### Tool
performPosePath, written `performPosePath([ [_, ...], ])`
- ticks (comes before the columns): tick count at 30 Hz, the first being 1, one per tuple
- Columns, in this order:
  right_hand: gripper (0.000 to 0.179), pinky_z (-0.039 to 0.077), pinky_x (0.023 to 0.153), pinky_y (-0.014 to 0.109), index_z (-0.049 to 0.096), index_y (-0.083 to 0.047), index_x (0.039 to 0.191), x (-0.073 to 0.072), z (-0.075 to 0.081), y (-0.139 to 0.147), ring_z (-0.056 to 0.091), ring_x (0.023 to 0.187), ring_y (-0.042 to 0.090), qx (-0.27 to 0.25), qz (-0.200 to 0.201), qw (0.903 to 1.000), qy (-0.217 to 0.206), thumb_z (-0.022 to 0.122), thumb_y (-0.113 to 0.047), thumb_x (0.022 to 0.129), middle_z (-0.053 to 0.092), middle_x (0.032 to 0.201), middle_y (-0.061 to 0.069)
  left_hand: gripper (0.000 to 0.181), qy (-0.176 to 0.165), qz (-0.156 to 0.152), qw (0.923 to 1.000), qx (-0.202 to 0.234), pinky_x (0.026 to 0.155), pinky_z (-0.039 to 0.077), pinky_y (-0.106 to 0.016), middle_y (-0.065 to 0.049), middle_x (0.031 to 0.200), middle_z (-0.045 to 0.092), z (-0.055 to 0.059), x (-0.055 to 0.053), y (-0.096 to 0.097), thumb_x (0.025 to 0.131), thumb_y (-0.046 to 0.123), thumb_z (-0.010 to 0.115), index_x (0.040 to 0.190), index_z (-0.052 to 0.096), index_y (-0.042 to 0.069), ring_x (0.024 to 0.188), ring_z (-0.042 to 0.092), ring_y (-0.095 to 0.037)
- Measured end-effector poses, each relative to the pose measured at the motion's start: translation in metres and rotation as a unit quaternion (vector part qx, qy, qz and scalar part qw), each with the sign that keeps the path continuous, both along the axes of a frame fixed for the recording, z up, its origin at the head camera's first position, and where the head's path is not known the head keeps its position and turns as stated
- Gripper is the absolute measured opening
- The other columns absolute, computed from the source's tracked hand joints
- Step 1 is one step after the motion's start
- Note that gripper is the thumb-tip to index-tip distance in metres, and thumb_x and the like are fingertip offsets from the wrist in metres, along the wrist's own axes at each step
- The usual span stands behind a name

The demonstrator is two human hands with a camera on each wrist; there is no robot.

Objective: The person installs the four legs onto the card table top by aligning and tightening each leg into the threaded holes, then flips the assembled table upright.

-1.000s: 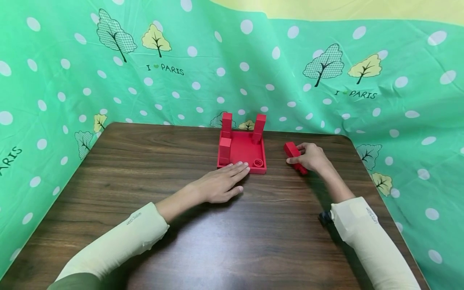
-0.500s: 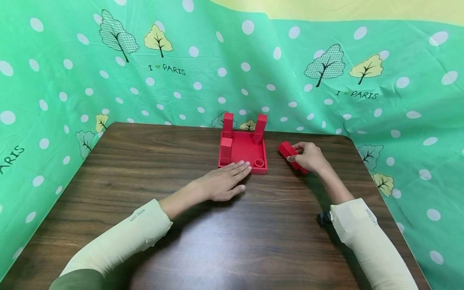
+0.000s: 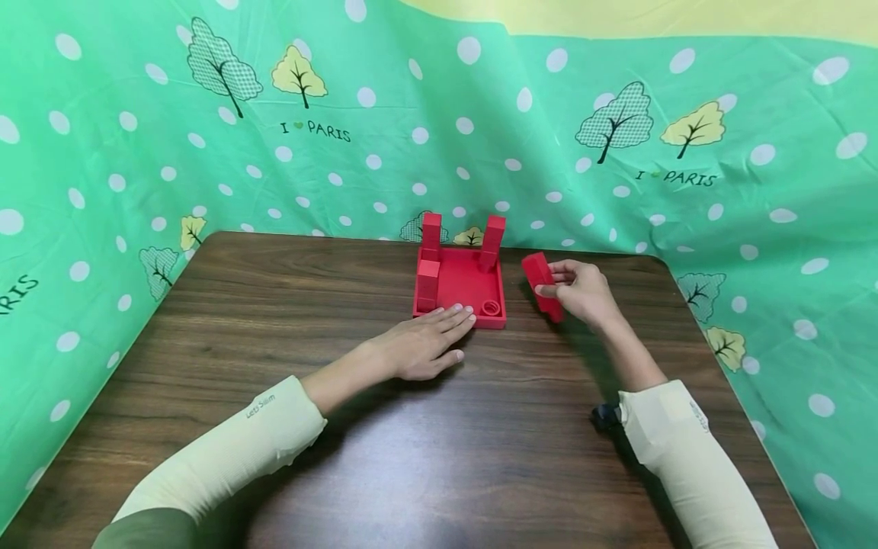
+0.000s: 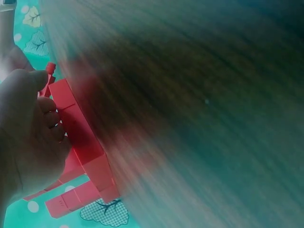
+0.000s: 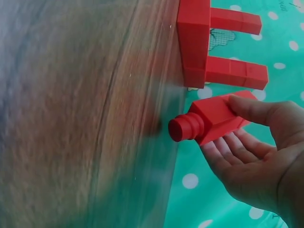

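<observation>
A red square base point(image 3: 465, 286) with a raised rim stands near the table's far edge. Red square legs rise from three of its corners, one of them at front left point(image 3: 428, 286). A round threaded socket point(image 3: 490, 308) shows at the front right corner. My left hand point(image 3: 421, 351) lies with straight fingers on the base's front rim. To the right of the base, my right hand point(image 3: 586, 293) pinches a loose red leg point(image 3: 538, 278) between thumb and fingers, tilted, above the table. In the right wrist view, this leg's round, ridged end point(image 5: 185, 127) points away from the palm.
The dark wooden table point(image 3: 411, 465) extends toward me and to both sides. A green dotted cloth point(image 3: 384, 114) hangs behind and beside it. A small black device point(image 3: 605, 418) sits at my right wrist, by the pale sleeve point(image 3: 658, 427).
My right hand has moved slightly left toward the base. The leg in it has turned from lying low to a steeper tilt. My left hand stays on the rim.
</observation>
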State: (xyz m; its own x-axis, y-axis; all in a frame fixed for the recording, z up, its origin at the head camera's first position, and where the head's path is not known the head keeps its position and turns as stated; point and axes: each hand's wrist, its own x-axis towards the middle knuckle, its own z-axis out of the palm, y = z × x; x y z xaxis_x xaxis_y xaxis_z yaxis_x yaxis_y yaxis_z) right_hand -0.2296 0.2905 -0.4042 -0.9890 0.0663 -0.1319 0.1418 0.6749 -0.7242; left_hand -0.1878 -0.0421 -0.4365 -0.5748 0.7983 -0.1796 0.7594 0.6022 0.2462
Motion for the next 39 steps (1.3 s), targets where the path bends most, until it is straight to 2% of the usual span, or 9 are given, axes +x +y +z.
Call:
performPosePath([
  [4, 0.054, 0.054, 0.074, 0.006, 0.066, 0.001, 0.15, 0.003, -0.001, -0.003, 0.07, 0.125, 0.036, -0.04, -0.007, 0.9988, 0.028, 0.082, -0.021, 0.103, 0.072, 0.142, 0.025, 0.076, -0.001, -0.001, 1.0, -0.003, 0.148, 0.012, -0.043, -0.007, 0.192, 0.014, 0.0, 0.0, 0.0, 0.121, 0.046, 0.045, 0.182, 0.017, 0.011, 0.18, 0.008, -0.027],
  [11, 0.057, 0.055, 0.083, 0.004, 0.066, 0.0, 0.151, 0.005, -0.002, -0.014, 0.07, 0.126, 0.03, -0.104, -0.024, 0.9922, 0.065, 0.085, -0.021, 0.102, 0.071, 0.144, 0.024, 0.076, -0.008, 0.004, 1.0, 0.0, 0.148, 0.011, -0.043, -0.006, 0.192, 0.013, 0.001, 0.0, -0.001, 0.121, 0.046, 0.045, 0.182, 0.017, 0.011, 0.18, 0.008, -0.027],
  [21, 0.056, 0.059, 0.09, 0.005, 0.065, 0.002, 0.151, 0.008, -0.004, -0.028, 0.069, 0.108, 0.002, -0.164, -0.011, 0.9816, 0.097, 0.085, -0.015, 0.102, 0.072, 0.139, 0.021, 0.076, -0.011, 0.004, 0.9999, 0.003, 0.148, 0.01, -0.043, -0.007, 0.192, 0.014, 0.001, 0.0, -0.001, 0.121, 0.045, 0.046, 0.182, 0.017, 0.011, 0.18, 0.008, -0.027],
  [34, 0.053, 0.059, 0.096, 0.007, 0.063, 0.006, 0.147, 0.01, -0.008, -0.045, 0.072, 0.106, 0.001, -0.201, 0.02, 0.9719, 0.121, 0.085, -0.008, 0.1, 0.074, 0.132, 0.023, 0.077, -0.028, -0.003, 0.9996, 0.004, 0.148, 0.009, -0.043, -0.007, 0.192, 0.014, 0.002, -0.002, 0.0, 0.12, 0.046, 0.047, 0.182, 0.017, 0.011, 0.18, 0.009, -0.028],
  [39, 0.053, 0.06, 0.096, 0.008, 0.062, 0.006, 0.147, 0.012, -0.009, -0.048, 0.072, 0.106, 0.0, -0.215, 0.029, 0.9695, 0.114, 0.084, -0.008, 0.101, 0.073, 0.128, 0.015, 0.078, -0.038, -0.008, 0.9992, 0.001, 0.148, 0.009, -0.043, -0.007, 0.192, 0.012, 0.003, -0.003, 0.0, 0.12, 0.047, 0.048, 0.182, 0.015, 0.011, 0.18, 0.008, -0.028],
])
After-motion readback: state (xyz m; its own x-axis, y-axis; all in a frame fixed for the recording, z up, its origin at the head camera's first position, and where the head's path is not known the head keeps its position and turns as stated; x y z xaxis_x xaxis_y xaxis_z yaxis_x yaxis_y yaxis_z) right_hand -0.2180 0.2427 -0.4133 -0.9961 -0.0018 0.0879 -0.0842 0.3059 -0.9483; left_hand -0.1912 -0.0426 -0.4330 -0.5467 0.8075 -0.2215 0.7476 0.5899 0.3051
